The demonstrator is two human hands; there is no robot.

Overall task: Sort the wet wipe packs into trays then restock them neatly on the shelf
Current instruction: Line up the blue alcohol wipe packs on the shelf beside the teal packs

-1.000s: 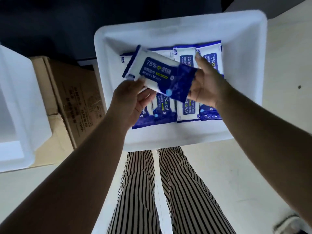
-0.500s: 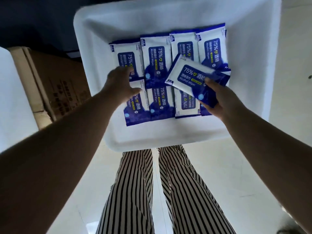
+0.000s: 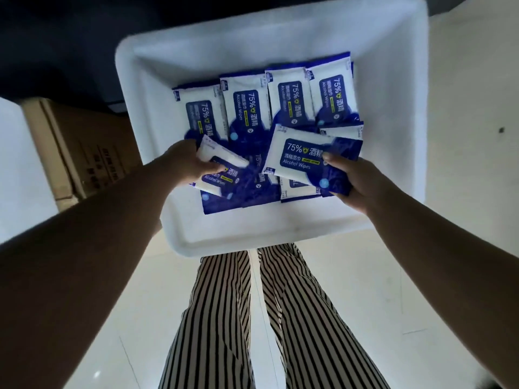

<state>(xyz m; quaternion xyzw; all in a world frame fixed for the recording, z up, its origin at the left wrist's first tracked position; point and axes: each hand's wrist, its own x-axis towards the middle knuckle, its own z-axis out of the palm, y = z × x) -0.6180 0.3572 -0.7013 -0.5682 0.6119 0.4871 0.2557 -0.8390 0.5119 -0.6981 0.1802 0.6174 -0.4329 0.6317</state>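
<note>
White tray [image 3: 393,141] holds rows of packs; left hand [image 3: 185,164] grips a tilted pack [image 3: 222,175], right hand [image 3: 354,181] pinches another pack [image 3: 297,158].

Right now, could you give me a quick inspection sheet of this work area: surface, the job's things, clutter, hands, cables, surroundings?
Surface: pale glossy floor; white tray stands on it.
Job's things: far row of four wipe packs lies side by side in the tray; more packs beneath the hands, partly hidden.
Clutter: nothing seen.
Hands: left hand grips a tilted pack; right hand holds a lifted pack over the tray.
Cables: nothing seen.
Surroundings: cardboard box left of the tray; striped trousers below.
</note>
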